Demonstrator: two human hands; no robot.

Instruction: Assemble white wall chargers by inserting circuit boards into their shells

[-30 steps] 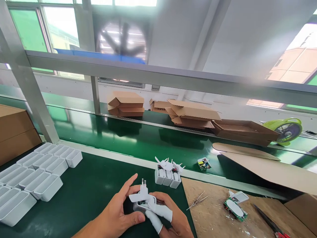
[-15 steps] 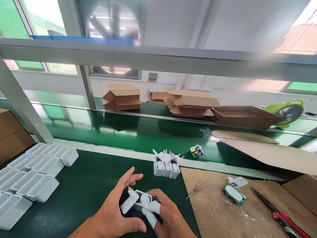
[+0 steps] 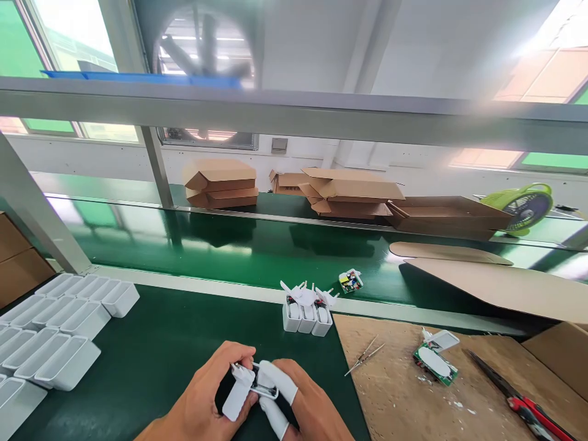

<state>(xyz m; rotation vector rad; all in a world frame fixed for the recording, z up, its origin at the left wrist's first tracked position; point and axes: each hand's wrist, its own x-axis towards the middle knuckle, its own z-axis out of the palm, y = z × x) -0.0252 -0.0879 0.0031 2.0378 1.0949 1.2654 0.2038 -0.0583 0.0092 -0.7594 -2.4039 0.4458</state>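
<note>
Low in the middle of the head view, both hands are closed around a white power adapter housing (image 3: 265, 389). A flat white plug cover (image 3: 237, 397) tilts out of its left side. My left hand (image 3: 207, 392) grips the housing from the left, fingertips at its top edge and thumb beneath. On the other side my right hand (image 3: 309, 401), with white finger cots on thumb and index finger, pinches the housing. The fingers hide much of its inside. Beyond the hands stand three white adapter housings (image 3: 307, 318) in a row, with pronged plug covers lying on top.
Rows of open white cases (image 3: 68, 361) fill the left side. A worn brown board (image 3: 390, 392) at right bears tweezers (image 3: 365, 356), a green circuit board (image 3: 435, 362) and red-handled pliers (image 3: 519, 398). Another small circuit board (image 3: 350, 281) lies behind. Cardboard boxes (image 3: 220, 177) and a green fan (image 3: 523, 207) stand farther back.
My left hand has gone from spread fingers to a grip on the housing. The right fingers have shifted on it, and the housing is turned. The camera view has moved slightly.
</note>
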